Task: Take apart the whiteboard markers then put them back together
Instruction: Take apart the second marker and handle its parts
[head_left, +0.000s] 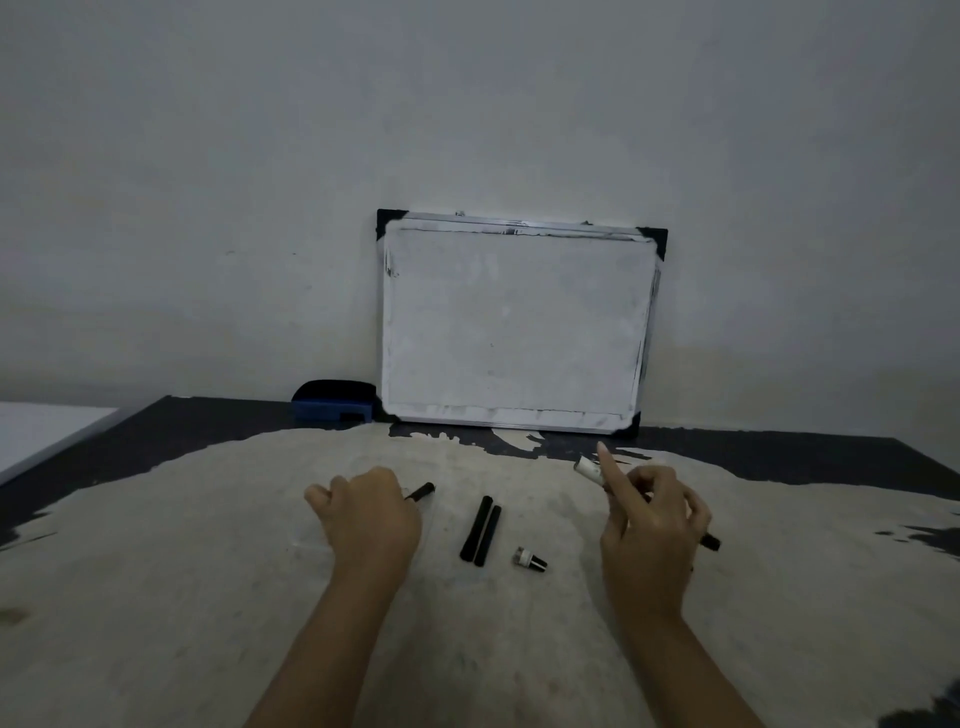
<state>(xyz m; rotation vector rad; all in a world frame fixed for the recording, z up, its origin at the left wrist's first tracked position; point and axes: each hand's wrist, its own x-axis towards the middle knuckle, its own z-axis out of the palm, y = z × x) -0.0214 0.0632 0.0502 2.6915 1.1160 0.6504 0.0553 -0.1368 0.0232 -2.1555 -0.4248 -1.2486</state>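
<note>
- head view: the left hand is curled into a fist low over the table, fingers closed on a thin black marker piece whose end pokes out toward the right.
- the right hand is raised just above the table, fingers wrapped round a marker body; its white end sticks out up and to the left, a black end shows at the lower right of the hand, and the index finger points up beside the white end.
- between the hands, two black tubes lie side by side and touching on the table, probably caps or barrels; which, i cannot tell.
- just to their right lies a small nib piece, grey and black, on its own.
- at the back a whiteboard leans on the wall, with a blue eraser just to its left.
- judgement: parts lie loose, so taking apart looks mostly done; no marker on the table is whole, so putting them back together looks still ahead or barely begun.
</note>
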